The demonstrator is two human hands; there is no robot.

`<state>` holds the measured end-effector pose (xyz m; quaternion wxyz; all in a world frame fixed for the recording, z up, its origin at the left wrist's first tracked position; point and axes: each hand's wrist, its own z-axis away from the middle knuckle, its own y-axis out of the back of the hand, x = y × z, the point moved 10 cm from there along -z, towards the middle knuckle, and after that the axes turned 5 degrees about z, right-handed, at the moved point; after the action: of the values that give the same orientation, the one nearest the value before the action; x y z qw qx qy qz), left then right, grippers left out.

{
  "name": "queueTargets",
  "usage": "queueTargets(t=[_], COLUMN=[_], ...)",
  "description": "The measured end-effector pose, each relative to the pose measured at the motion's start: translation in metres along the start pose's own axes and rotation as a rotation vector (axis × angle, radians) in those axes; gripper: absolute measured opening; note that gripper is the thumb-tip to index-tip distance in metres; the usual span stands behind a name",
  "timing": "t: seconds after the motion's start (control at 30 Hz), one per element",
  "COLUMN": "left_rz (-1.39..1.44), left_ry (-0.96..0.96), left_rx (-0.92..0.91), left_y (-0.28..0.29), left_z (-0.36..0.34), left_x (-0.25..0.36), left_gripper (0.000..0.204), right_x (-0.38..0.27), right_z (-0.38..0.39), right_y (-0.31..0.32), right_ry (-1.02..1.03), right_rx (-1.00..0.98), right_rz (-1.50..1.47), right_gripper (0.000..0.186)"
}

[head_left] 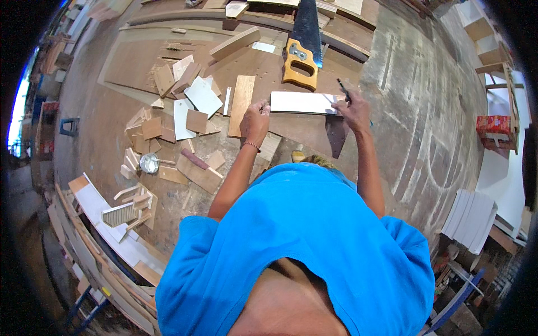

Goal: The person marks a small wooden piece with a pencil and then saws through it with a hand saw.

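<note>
A white rectangular board (302, 102) lies crosswise in front of me on the brown work surface. My right hand (354, 109) is at its right end, fingers closed round a dark pencil or pen (343, 89) that points up and away. Just off the board's left end, my left hand (256, 120) is closed with its fingers pinched; what they hold, if anything, I cannot make out. That hand is over a light wooden strip (241, 99). Beyond the white board lies a handsaw (304, 53) with a yellow-brown handle, its blade pointing away.
Wood and white board offcuts (203, 96) are heaped on the left, near a small round tin (149, 163) and a dark-handled tool (195, 159). Long planks (224, 25) cross the far side. White panels (469, 221) and a red box (496, 133) stand at the right.
</note>
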<state>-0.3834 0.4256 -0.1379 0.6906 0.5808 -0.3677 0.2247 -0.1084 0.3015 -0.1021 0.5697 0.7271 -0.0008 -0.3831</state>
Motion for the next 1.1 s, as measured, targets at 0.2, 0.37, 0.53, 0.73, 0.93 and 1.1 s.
queueTargets(t=[0.2,0.37,0.53,0.73,0.93,1.1], left_rz=[0.003,0.003,0.017,-0.050,0.012,-0.039], left_ry=[0.076,0.069,0.123,0.166,0.097,0.103], left_rx=[-0.075,-0.110,-0.098,-0.049,-0.062,-0.057], left_y=[-0.020,-0.024,-0.025,-0.022,-0.023,-0.021], left_z=[-0.007,-0.010,-0.010,-0.009,-0.008,-0.009], left_x=[-0.018,-0.010,-0.028,-0.018,-0.018,-0.008], left_gripper=[0.026,0.025,0.026,0.027,0.025,0.023], right_x=[0.006,0.015,0.018,0.027,0.010,0.013], right_z=[0.003,-0.002,-0.012,-0.009,-0.006,-0.007], right_y=[-0.046,-0.047,-0.063,-0.054,-0.045,-0.043], right_ry=[0.080,0.058,0.153,0.075,0.169,0.171], right_rx=[-0.198,-0.223,-0.257,-0.287,-0.250,-0.245], right_rz=[0.070,0.044,0.013,-0.137,-0.107,-0.174], right_gripper=[0.075,0.072,0.068,0.077,0.065,0.065])
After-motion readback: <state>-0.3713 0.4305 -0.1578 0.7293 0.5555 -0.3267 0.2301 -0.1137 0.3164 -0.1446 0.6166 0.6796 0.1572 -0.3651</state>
